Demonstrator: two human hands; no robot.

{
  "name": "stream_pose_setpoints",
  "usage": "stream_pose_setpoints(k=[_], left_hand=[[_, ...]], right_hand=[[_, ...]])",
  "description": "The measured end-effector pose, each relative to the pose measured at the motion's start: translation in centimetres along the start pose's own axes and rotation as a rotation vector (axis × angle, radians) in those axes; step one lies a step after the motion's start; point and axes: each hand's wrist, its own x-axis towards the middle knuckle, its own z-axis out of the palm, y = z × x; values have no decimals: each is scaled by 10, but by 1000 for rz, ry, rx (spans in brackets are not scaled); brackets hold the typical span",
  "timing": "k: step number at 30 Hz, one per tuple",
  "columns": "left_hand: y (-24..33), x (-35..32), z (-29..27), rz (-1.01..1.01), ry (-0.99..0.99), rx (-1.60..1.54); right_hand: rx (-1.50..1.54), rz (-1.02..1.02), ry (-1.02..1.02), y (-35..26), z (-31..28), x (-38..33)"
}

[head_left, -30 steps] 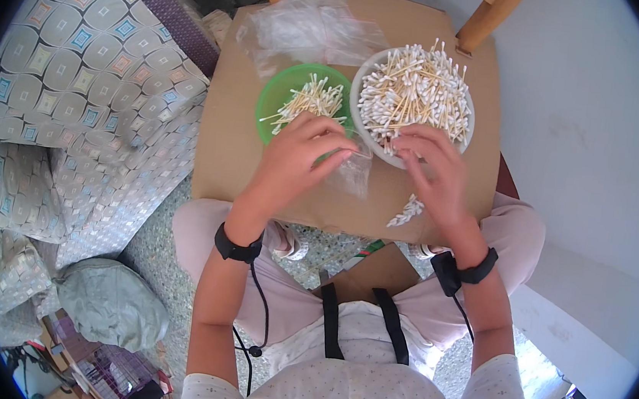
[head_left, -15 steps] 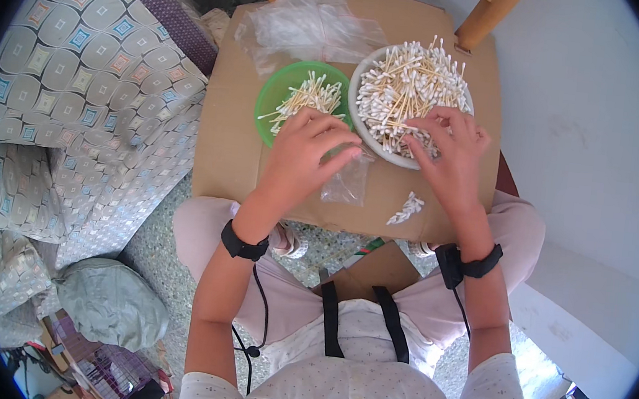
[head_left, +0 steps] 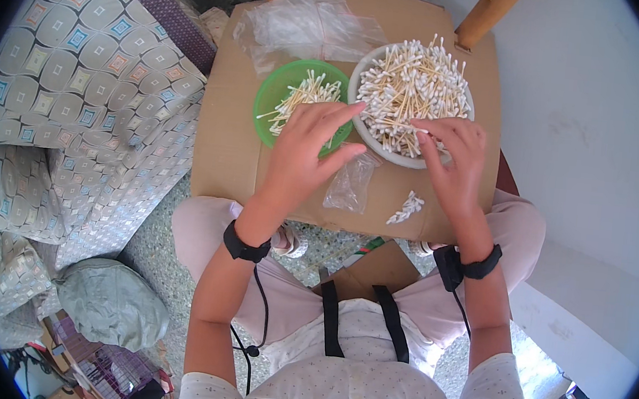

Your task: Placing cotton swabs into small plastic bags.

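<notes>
A white bowl [head_left: 355, 130] is heaped with cotton swabs [head_left: 411, 81] that have pale wooden sticks and white tips. To its left stands a green bowl [head_left: 266, 90] with a smaller pile of swabs. At the near edge of the white bowl, my right hand [head_left: 454, 155] pinches a cotton swab [head_left: 423, 131] between thumb and fingertips. My left hand [head_left: 305, 148] is over the near side of the green bowl, thumb and forefinger spread apart with nothing between them. Close to its thumb lies a small clear plastic bag [head_left: 350, 185]. Several white tip pieces [head_left: 408, 210] lie in a little heap below my right hand.
Brown cardboard [head_left: 225, 144] covers the chair seat under the bowls. Crumpled clear plastic bags [head_left: 305, 25] lie at the back left. Wooden chair posts [head_left: 490, 20] rise at the far edge. A patterned cloth-covered piece [head_left: 102, 63] stands left, a pale wall [head_left: 587, 133] right.
My right thumb and fingertips have closed together on a swab at the white bowl. My left thumb and forefinger have spread wider. The small bag has shifted slightly.
</notes>
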Motion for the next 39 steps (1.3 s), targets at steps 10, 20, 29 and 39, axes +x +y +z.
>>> stream_pose_setpoints(k=[10, 20, 29, 39], left_hand=[[5, -1, 14, 114, 9, -35], [9, -8, 27, 62, -34, -235], [11, -7, 12, -175, 72, -488], [16, -9, 10, -132, 96, -476]], right_hand=[[347, 64, -25, -12, 7, -7], [652, 157, -116, -21, 8, -7], [679, 291, -130, -18, 9, -9], [624, 417, -356, -26, 15, -17]])
